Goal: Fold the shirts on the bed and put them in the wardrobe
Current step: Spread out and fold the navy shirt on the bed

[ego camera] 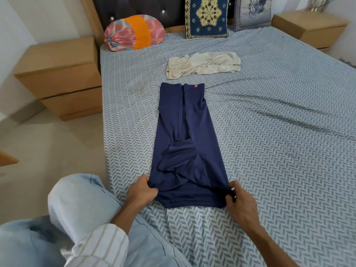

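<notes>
Head view: left hand [141,191] pinches near left corner of long navy blue knit shirt [185,132], sides folded in, lying on chevron-sheeted bed [279,132]; right hand [239,199] pinches right corner, likely to fold lengthwise. Crumpled cream shirt [204,64] waits beyond.

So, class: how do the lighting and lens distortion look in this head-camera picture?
Head view: soft, even light, no glare and only faint shadows; wide-angle bending tilts the left bedside table and the bed edges; the navy shirt is sharp, the trouser knee nearest the camera slightly soft.
</notes>
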